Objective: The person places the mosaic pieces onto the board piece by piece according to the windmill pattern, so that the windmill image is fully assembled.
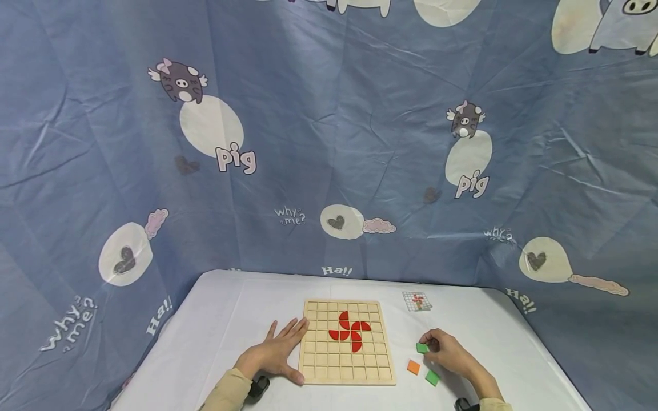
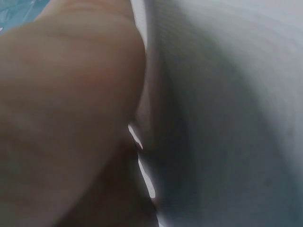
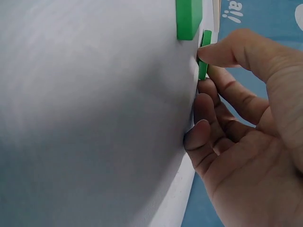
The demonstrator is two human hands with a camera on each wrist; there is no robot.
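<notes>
My left hand (image 1: 280,351) lies flat with fingers spread along the left side of a wooden grid board (image 1: 321,374), its fingertips and thumb at the frame. Several red pieces (image 1: 344,335) with curved edges form a pinwheel in the board's squares. Right of the board, my right hand (image 1: 448,353) pinches a small green tile (image 3: 206,39) between thumb and index finger, close over the table; its other fingers curl inward. A second green tile (image 1: 432,377) and an orange tile (image 1: 413,367) lie nearby. Mostly blurred skin and white cloth fill the left wrist view.
A small card (image 1: 417,301) printed with a grid and a red pinwheel lies beyond my right hand. White cloth (image 1: 247,302) covers the table, and a blue curtain (image 1: 329,142) with pig prints hangs behind it and along both sides.
</notes>
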